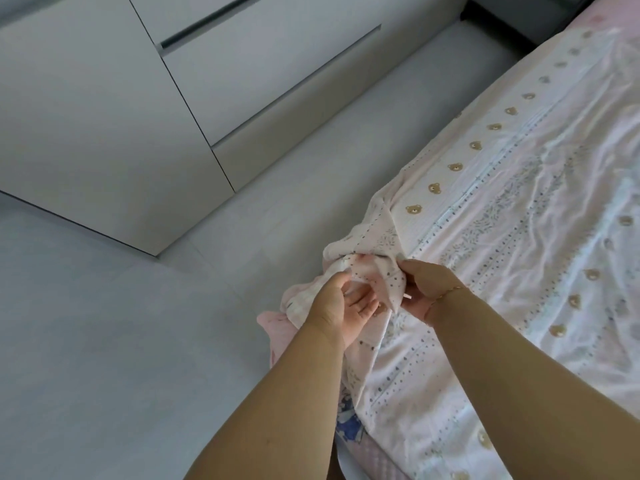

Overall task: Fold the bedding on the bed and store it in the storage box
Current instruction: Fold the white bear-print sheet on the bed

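Note:
A pale pink quilt (519, 216) printed with small bears, dots and leafy stripes lies spread and wrinkled over the bed on the right. Its near left corner (367, 268) is bunched up at the bed's edge. My left hand (341, 301) is cupped under that bunched corner with fingers curled into the cloth. My right hand (427, 289), wearing a thin gold bracelet, pinches the same corner from the right. Both hands sit close together over the bed's corner. No storage box is in view.
A white wardrobe (104, 116) with drawers stands at the left and back. Pale grey floor (121, 341) runs between it and the bed. A pink sheet and a blue-patterned cloth (349, 427) hang below the quilt at the bed's near edge.

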Tool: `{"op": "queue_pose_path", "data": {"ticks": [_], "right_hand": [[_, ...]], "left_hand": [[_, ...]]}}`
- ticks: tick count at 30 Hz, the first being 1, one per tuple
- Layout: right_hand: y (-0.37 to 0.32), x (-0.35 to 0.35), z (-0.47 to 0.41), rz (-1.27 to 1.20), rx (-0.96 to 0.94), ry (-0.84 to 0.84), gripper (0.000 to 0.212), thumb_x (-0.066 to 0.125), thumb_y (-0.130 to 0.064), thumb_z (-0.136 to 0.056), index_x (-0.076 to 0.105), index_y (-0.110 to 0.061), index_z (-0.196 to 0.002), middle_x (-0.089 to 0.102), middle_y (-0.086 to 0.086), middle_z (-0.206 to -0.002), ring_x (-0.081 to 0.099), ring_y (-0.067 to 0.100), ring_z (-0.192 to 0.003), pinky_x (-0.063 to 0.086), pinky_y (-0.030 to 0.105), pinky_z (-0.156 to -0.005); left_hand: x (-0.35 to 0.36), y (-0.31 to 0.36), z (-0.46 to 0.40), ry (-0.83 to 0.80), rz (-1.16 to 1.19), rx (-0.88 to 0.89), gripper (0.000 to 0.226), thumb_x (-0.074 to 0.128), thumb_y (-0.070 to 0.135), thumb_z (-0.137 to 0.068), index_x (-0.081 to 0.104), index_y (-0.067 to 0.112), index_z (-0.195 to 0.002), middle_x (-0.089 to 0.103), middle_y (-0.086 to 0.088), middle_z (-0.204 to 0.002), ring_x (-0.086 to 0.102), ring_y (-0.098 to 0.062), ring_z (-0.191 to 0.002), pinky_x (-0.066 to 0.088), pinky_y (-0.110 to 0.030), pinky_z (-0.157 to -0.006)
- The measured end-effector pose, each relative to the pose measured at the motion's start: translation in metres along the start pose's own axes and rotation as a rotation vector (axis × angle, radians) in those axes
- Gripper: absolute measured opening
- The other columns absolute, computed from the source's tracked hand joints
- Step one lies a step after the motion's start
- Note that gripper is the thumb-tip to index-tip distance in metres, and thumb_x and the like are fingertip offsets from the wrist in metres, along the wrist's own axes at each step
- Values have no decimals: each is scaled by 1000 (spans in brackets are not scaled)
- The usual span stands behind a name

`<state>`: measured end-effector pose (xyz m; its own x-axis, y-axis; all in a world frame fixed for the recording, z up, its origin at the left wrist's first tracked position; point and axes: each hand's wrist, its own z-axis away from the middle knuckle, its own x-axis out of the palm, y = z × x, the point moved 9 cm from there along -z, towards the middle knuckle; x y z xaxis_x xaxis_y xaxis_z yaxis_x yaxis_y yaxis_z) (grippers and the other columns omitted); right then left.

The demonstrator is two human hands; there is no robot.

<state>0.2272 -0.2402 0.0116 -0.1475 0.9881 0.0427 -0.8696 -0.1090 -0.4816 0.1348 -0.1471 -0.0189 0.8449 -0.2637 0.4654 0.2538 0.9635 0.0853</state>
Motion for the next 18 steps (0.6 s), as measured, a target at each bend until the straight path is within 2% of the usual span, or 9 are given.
{"op": "queue_pose_path", "data": {"ticks": [3,6,8,10,12,14,16,18], "right_hand": [[4,-8,4,-56,-1,6,12,52,-11,-95,62,-4,-94,64,10,-83,59,21,-77,52,37,-76],[4,-15,7,-56,-22,16,14,50,-10,-96,61,-4,-90,63,10,-80,59,21,-73,52,37,-76],[2,-18,7,-30,-43,20,14,50,-10,-96,61,-4,-89,63,10,-80,59,21,-73,52,37,-74],[0,-19,8,-25,-57,26,14,50,-10,-96,60,-4,-89,62,10,-80,58,22,-72,52,36,-69],[-1,-21,7,-55,-57,37,14,49,-8,-96,59,-4,-88,61,10,-78,58,22,-70,51,36,-66],[-2,-20,7,-84,-47,34,14,48,-7,-96,59,-4,-88,61,10,-77,58,22,-70,52,38,-68],[0,-19,6,-99,-32,15,14,49,-8,-96,60,-3,-90,62,10,-79,59,23,-72,54,40,-74],[3,-18,6,-99,-16,-5,13,49,-8,-96,61,-3,-93,62,10,-81,59,23,-74,53,42,-78]], "left_hand": [[7,4,-7,56,-42,54,26,63,18,-91,58,5,-114,68,-18,-113,64,-28,-105,51,-41,-96],[19,7,-12,57,-108,81,21,67,14,-89,62,8,-109,71,-8,-95,67,-20,-90,54,-37,-84],[19,16,-14,119,-152,111,15,66,12,-90,62,8,-104,63,-3,-78,61,-14,-74,53,-32,-73],[11,31,-15,230,-223,166,13,65,11,-90,62,8,-102,56,-3,-81,54,-14,-74,51,-30,-74],[-1,48,-13,351,-341,208,8,63,14,-90,60,9,-84,52,-5,-78,49,-17,-68,46,-30,-72],[-14,58,-15,440,-426,246,22,60,14,-90,52,12,-70,45,-6,-69,41,-18,-60,42,-31,-73],[-19,57,-15,451,-449,241,19,62,17,-87,53,12,-71,41,-3,-65,37,-17,-59,39,-31,-74],[-18,50,-15,422,-496,219,15,67,26,-83,59,13,-81,40,-1,-65,36,-15,-58,39,-32,-71]]}}
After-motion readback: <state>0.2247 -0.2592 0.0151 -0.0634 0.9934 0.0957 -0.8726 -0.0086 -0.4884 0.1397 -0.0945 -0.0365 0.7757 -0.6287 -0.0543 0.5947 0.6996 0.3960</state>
